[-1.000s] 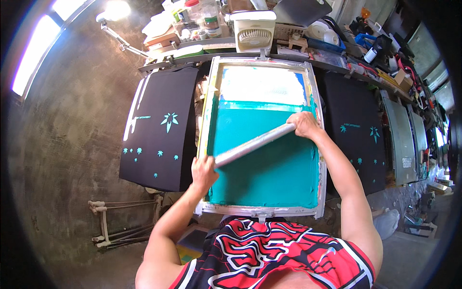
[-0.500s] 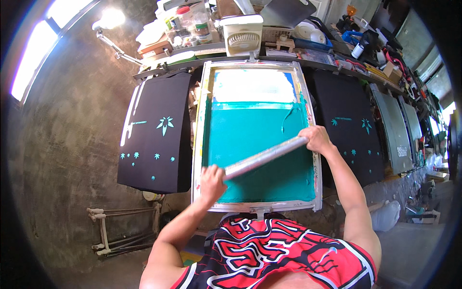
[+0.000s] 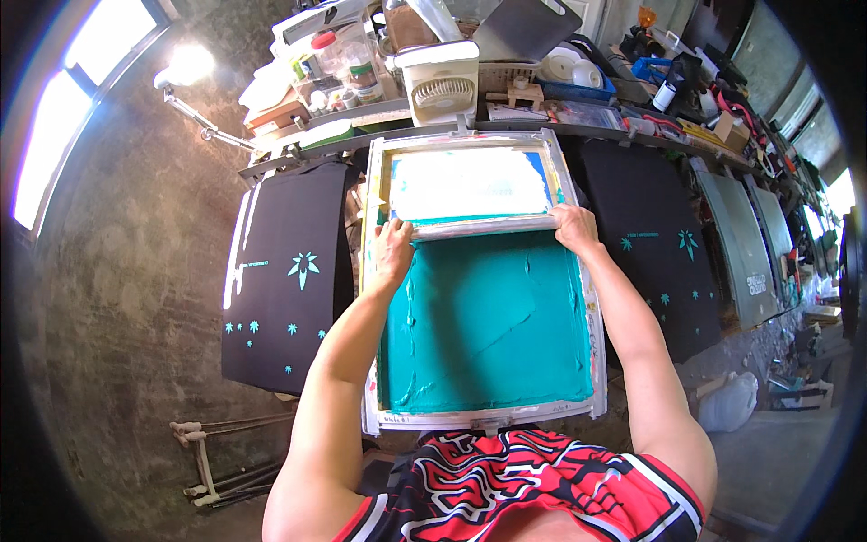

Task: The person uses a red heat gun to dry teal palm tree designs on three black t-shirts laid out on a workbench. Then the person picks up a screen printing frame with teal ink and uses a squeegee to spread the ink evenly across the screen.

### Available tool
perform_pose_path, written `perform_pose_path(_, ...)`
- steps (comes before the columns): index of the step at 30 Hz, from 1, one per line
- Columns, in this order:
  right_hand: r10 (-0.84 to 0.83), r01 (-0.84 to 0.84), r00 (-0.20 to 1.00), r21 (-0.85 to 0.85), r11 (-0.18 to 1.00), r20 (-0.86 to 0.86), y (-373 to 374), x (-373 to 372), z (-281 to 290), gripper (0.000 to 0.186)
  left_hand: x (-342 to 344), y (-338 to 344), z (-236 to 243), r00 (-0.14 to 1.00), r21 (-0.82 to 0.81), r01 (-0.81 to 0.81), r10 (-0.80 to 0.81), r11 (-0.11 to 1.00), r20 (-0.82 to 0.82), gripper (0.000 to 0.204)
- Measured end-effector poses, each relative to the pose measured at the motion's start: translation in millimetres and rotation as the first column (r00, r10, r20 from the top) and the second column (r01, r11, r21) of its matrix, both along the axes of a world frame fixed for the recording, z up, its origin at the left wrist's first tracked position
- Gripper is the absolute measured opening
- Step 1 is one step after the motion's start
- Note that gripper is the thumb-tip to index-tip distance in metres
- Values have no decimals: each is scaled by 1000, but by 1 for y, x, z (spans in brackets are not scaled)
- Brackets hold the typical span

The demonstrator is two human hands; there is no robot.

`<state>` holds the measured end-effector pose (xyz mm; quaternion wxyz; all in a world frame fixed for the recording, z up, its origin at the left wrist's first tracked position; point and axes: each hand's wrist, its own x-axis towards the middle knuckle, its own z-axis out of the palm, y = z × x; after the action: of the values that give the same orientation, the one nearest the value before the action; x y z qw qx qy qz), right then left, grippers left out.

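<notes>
A screen-printing frame (image 3: pixel 598 375) lies in front of me, its mesh covered in teal ink (image 3: pixel 488 316) over the near and middle part. At the far end a white patch (image 3: pixel 465 181) shows, edged with blue. A long squeegee (image 3: pixel 483 228) rests crosswise on the screen, along the border between the white patch and the ink. My left hand (image 3: pixel 394 248) is closed round its left end, and my right hand (image 3: pixel 575 228) grips its right end. Beads and thin ridges of ink mark the screen behind the squeegee. What lies under the frame is hidden.
Black shirts with teal leaf prints hang on boards left (image 3: pixel 284 271) and right (image 3: pixel 646 244) of the frame. Behind it stand a white fan-like box (image 3: pixel 440 81), jars (image 3: pixel 361 77) and a blue tray (image 3: pixel 582 86). Grey boards (image 3: pixel 736 244) are at the right.
Both hands have pushed the squeegee away from me to the far part of the screen. It was slanted across the middle and now lies nearly level. Ink marks on the mesh have changed.
</notes>
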<state>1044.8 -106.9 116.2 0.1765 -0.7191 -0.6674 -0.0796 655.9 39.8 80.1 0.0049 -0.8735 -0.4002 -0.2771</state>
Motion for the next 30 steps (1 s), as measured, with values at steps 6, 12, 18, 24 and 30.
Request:
perform_pose_path(6,-102,108,994,-154,982,48,-15,-9,9,27,-3,6,2,997,-36,42,-39,998,62,15)
perform_pose_path(12,-118,114,993,-196,974,-10,-110,-52,8,23,-40,-62,4,995,-72,102,-101,992,19,17)
perform_pose_path(18,-160,147,986,-189,971,-55,-239,-120,13,25,-92,-171,6,979,-81,199,-195,977,53,24)
perform_pose_path(24,-104,68,985,-241,968,-138,-287,-142,24,26,-121,-213,13,968,-127,246,-237,961,84,24)
perform_pose_path(30,19,-28,992,-77,997,-123,-210,-125,21,31,-112,-144,6,983,47,160,-163,986,83,27)
